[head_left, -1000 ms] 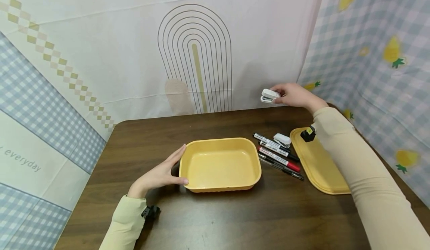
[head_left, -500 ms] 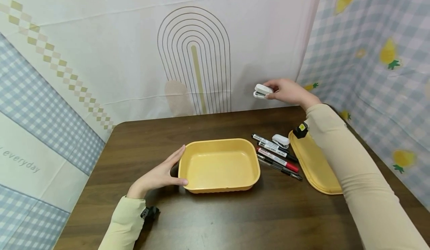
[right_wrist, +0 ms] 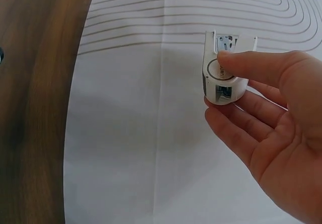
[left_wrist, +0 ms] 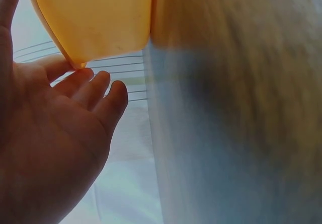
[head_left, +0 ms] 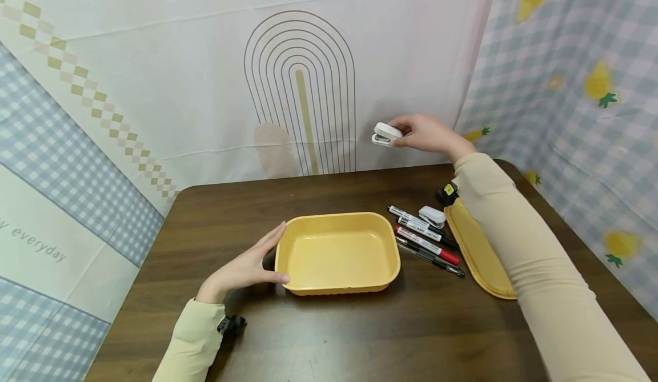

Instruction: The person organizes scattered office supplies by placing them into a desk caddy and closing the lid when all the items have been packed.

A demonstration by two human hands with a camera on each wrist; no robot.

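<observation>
Right hand [head_left: 424, 133]: is pinching one white mini stapler [head_left: 386, 134] between thumb and fingers, aloft before the printed white cloth [head_left: 200, 91]. Left hand [head_left: 244, 266]: is lying spread, thumb and fingers apart, touching the left end of a deep yellow bin [head_left: 336, 259]. Apparent step: carrying the stapler while steadying the bin; next move calling for a firm pinch. Right wrist view only: round mark [right_wrist: 215, 73] showing beside the thumb. Head view only: second stapler [head_left: 432, 216], markers [head_left: 426, 244], black pens [head_left: 434, 260], lying between bin and shallow yellow tray [head_left: 487, 262].
</observation>
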